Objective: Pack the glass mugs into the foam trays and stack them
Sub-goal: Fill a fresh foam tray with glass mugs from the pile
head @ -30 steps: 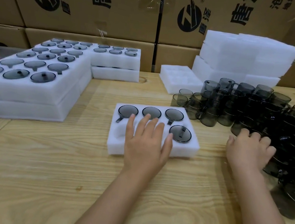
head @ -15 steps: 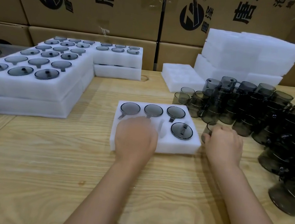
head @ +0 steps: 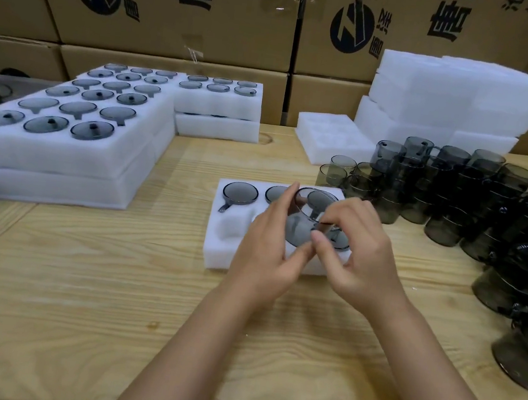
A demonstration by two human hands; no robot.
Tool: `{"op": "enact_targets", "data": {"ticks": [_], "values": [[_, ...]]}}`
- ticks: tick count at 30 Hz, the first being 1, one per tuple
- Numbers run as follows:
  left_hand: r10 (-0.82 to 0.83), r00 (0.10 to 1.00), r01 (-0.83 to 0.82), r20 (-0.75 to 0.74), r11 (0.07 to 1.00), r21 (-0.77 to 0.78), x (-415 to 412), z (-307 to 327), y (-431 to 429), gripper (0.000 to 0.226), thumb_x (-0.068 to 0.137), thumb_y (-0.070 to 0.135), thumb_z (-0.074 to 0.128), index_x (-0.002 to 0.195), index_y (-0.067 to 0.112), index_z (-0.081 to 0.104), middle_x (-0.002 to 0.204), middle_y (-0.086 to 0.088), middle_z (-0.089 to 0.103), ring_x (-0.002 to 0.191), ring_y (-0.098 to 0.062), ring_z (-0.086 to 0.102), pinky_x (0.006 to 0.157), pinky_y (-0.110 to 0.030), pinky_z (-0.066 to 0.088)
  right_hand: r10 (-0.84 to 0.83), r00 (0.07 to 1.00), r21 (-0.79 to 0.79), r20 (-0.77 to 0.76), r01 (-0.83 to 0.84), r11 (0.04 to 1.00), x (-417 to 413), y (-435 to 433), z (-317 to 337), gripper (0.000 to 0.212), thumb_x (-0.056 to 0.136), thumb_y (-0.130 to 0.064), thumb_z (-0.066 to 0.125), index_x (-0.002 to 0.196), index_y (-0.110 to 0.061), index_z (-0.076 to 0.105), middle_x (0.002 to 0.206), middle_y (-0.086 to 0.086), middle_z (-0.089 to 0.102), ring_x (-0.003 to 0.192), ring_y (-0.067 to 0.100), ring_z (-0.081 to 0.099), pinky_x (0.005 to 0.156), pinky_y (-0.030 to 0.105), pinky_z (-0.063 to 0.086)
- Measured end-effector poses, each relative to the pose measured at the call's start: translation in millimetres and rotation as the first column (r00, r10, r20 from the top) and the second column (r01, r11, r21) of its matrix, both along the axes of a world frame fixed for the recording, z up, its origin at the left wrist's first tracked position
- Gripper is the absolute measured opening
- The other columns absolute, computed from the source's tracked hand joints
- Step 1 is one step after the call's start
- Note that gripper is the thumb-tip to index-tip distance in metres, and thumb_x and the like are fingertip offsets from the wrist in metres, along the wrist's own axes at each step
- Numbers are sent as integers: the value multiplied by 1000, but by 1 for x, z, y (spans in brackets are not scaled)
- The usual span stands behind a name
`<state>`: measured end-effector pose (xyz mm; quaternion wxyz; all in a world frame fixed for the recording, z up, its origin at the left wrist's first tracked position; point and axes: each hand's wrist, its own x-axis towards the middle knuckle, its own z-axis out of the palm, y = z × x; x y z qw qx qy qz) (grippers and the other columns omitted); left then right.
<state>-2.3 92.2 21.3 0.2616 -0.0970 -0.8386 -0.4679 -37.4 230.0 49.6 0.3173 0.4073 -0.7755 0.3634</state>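
Head view: the foam tray (head: 226,251) lies on the wooden table (head: 76,309), grey mugs sunk in its pockets, with one mug (head: 240,193) plain to see in the back-left pocket and others half-hidden behind the hands. Just above the tray, both hands hold the glass mug (head: 303,224): the left hand (head: 266,253) curls round its left wall, the right hand (head: 361,261) pinches its right side. It's smoky, see-through and tilted. Left of the tray and further back, stacked filled trays (head: 62,155) show rows of mugs; right of it, loose mugs (head: 455,203) crowd together; behind them, blank foam blocks (head: 451,100)
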Motion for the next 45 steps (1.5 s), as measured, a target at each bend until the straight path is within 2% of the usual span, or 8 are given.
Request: {"op": "enact_targets", "data": {"ticks": [7,14,22,27,33,37,41,45], "values": [[394,919,-394,-7,919,15,-6,-2,7,69,74,44,72,131,35,33,119,21,55,101,1,52,76,-19,39,49,930,-248,363,45,968,7,-22,-10,46,78,-18,71,120,-13,54,121,-13,45,106,2,52,91,19,45],[505,852,-523,-140,833,-181,-8,-7,9,65,71,23,81,129,10,54,108,-7,60,86,-28,60,76,-36,44,129,831,-317,541,60,947,5,-35,-16,46,79,-13,73,118,-31,54,119,-9,57,111,4,55,79,16,49],[468,873,-487,-140,855,-177,-5,-6,9,57,73,20,71,126,3,56,117,-8,63,94,-29,63,78,-39,49,-53,860,-16,508,70,997,1,-29,-13,41,89,-23,61,129,-16,52,125,-7,56,109,0,49,90,5,32],[464,877,-480,-125,863,-157,-5,-1,11,54,70,20,64,119,-2,61,111,-11,68,88,-32,66,74,-36,49,-81,871,59,485,60,996,3,-26,-8,34,90,-22,61,121,-10,57,129,-4,55,122,10,47,108,26,30],[492,847,-532,-201,793,-298,-6,-7,0,61,54,23,90,103,-6,69,95,-12,73,77,-26,71,77,-31,45,-114,819,80,563,83,993,2,-29,-5,39,86,-31,64,122,-19,54,117,-9,59,115,14,48,98,31,38],[488,839,-543,-241,776,-321,-5,-9,-3,58,55,24,88,102,-4,70,95,-8,74,76,-21,71,77,-30,47,-125,796,72,592,102,992,1,-27,-2,36,80,-34,70,113,-26,59,92,-22,57,97,-7,49,104,30,34],[503,837,-546,-215,785,-293,-5,-6,3,53,57,19,79,104,-3,69,95,-8,74,72,-23,70,80,-30,46,-151,776,80,612,130,988,-5,-23,-1,31,74,-37,75,102,-31,62,98,-17,64,104,10,53,76,4,35],[530,843,-531,-88,796,-290,0,1,9,56,61,25,60,112,2,68,99,-5,74,72,-25,67,82,-31,48,-173,756,111,631,133,985,-9,-21,1,29,71,-40,77,95,-32,62,100,-12,67,104,10,57,81,19,42]]}}
